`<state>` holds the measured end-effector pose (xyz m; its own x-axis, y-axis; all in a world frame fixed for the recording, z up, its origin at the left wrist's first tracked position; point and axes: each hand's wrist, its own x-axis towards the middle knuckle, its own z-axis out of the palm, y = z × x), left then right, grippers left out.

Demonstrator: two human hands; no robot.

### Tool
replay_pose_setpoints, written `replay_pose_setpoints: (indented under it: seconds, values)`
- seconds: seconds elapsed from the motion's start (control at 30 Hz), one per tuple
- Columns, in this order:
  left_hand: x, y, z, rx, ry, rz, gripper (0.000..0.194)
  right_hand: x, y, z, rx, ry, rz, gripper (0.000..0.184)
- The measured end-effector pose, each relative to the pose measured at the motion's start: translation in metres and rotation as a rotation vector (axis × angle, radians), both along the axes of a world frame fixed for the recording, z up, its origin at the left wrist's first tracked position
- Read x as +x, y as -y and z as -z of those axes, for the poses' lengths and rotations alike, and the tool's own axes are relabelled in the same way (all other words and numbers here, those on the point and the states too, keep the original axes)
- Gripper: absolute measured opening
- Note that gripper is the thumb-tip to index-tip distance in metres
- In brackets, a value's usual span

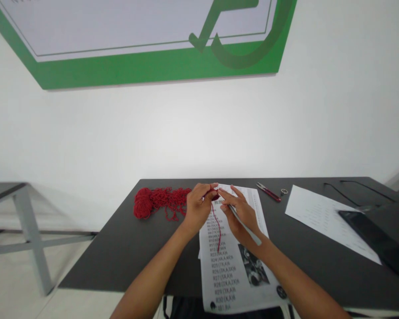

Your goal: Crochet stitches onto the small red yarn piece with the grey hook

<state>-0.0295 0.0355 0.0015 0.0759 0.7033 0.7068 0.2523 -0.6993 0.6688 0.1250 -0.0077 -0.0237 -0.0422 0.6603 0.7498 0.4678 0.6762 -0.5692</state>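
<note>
My left hand (198, 206) pinches a small piece of red crochet work (214, 195), mostly covered by the fingers. A crochet hook (246, 225) with a grey handle is in my right hand (242, 215), its tip end up against the red piece and its handle slanting back along the wrist. From the piece, a loose red yarn end (219, 230) hangs down over a printed pattern sheet (232, 292). Left of my hands lies a ball of red yarn (142, 204) with a tangle of loose strands (169, 200) beside it.
Small red-handled scissors (269, 193) and a little metal ring (283, 192) lie toward the back right of the dark table (119, 261). Farther right are another printed sheet (319, 217), a black phone (369, 232) and eyeglasses (342, 195). A white wall rises behind.
</note>
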Motion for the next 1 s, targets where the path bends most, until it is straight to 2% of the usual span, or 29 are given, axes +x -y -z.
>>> replay_pose_setpoints:
  seconds: [0.1,0.23,0.3,0.37,0.43,0.57,0.67,0.77,0.9,1.0]
  values:
    - [-0.002,-0.005,0.0,-0.062,-0.006,0.068,0.015,0.001,0.0,0.002,-0.181,-0.263,-0.071,0.025]
    - [-0.004,-0.009,0.001,-0.165,0.001,0.13,0.011,0.002,-0.012,0.001,-0.395,-0.711,-0.373,0.024]
    - [-0.003,-0.008,0.002,-0.223,0.023,0.157,0.013,0.002,-0.018,0.0,-0.424,-0.844,-0.487,0.026]
    - [0.0,-0.005,0.001,-0.264,0.052,0.182,0.019,0.002,-0.021,0.0,-0.402,-0.877,-0.517,0.027]
    - [0.003,0.001,0.0,-0.28,0.085,0.194,0.025,0.002,-0.021,0.002,-0.349,-0.825,-0.482,0.027]
    - [0.008,0.009,0.0,-0.241,0.097,0.209,0.025,0.006,-0.018,0.004,-0.216,-0.59,-0.35,0.021]
    - [0.009,0.009,0.006,-0.235,0.077,0.213,0.026,0.01,-0.017,0.001,-0.148,-0.4,-0.263,0.018]
    - [0.009,0.006,0.012,-0.231,0.076,0.247,0.036,0.01,-0.017,-0.001,-0.058,-0.234,-0.164,0.02]
    - [0.009,0.004,0.015,-0.028,-0.021,0.199,0.039,0.008,-0.015,0.0,0.028,-0.117,-0.037,0.022]
    - [0.008,0.004,0.013,0.061,-0.062,0.153,0.041,0.006,-0.013,0.001,0.05,-0.075,-0.006,0.022]
